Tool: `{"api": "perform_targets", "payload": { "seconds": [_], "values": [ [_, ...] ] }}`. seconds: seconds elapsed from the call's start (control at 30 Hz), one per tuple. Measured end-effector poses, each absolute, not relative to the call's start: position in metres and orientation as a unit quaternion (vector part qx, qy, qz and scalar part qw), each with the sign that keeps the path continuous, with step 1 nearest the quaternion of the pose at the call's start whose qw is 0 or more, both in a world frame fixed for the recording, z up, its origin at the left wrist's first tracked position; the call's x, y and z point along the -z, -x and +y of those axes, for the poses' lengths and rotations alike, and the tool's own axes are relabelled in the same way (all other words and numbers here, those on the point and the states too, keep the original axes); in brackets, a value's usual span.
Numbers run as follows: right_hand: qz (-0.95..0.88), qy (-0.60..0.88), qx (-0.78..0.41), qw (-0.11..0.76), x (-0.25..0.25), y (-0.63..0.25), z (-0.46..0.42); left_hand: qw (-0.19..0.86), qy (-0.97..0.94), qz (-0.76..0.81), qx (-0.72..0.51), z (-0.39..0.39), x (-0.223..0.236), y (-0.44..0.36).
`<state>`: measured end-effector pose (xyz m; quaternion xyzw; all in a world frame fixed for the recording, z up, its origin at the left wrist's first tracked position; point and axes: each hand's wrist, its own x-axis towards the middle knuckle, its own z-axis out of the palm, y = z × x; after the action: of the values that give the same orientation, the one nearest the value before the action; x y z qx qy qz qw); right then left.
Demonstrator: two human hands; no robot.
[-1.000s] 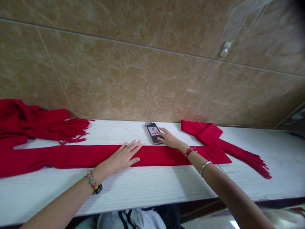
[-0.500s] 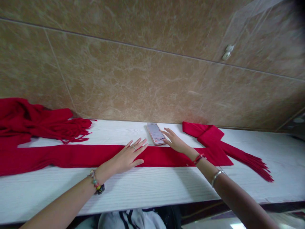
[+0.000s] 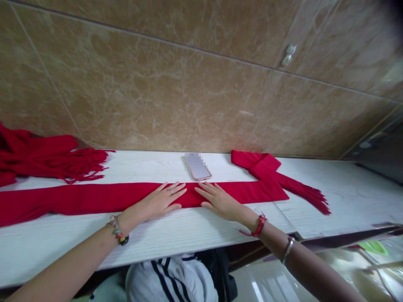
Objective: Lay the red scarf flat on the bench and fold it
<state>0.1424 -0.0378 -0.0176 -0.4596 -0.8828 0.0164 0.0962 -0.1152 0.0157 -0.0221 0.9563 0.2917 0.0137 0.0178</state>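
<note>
A long red scarf (image 3: 94,198) lies stretched across a white table (image 3: 189,235), its right end folded back into a fringed tail (image 3: 302,193). My left hand (image 3: 160,202) lies flat on the scarf's middle, fingers spread, a ring on one finger. My right hand (image 3: 218,200) lies flat on the scarf just to the right, fingers stretched toward the left hand. A phone (image 3: 197,167) rests on the table just beyond both hands, untouched.
A bundle of more red scarf with fringe (image 3: 53,157) is piled at the far left by the brown tiled wall (image 3: 189,92). A small white fitting (image 3: 287,55) is on the wall. Below the table edge are my striped clothes (image 3: 170,281) and a glossy floor.
My right hand has left the phone and come back down onto the scarf beside my left hand. The phone's screen now looks pale. My view has shifted slightly.
</note>
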Motion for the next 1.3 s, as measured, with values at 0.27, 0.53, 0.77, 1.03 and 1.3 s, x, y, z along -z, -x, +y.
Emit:
{"api": "perform_targets", "payload": {
  "seconds": [0.27, 0.53, 0.77, 1.03, 1.3],
  "values": [
    [-0.852, 0.497, -0.032, 0.162, 0.02, -0.173, -0.006, -0.004, -0.951, 0.306, -0.045, 0.016, 0.016, 0.117],
    [-0.884, 0.461, -0.004, 0.078, 0.037, -0.188, -0.015, 0.028, -0.95, 0.311, 0.0, 0.016, 0.02, 0.121],
    [-0.847, 0.523, 0.024, 0.088, 0.027, -0.217, -0.027, 0.0, -0.955, 0.294, -0.041, 0.018, 0.023, 0.118],
    [-0.884, 0.462, -0.031, 0.067, 0.027, -0.174, -0.034, 0.032, -0.966, 0.255, -0.008, 0.016, 0.021, 0.116],
    [-0.834, 0.524, -0.002, 0.174, 0.028, -0.208, 0.01, 0.045, -0.959, 0.278, -0.032, 0.019, 0.017, 0.118]
  ]
}}
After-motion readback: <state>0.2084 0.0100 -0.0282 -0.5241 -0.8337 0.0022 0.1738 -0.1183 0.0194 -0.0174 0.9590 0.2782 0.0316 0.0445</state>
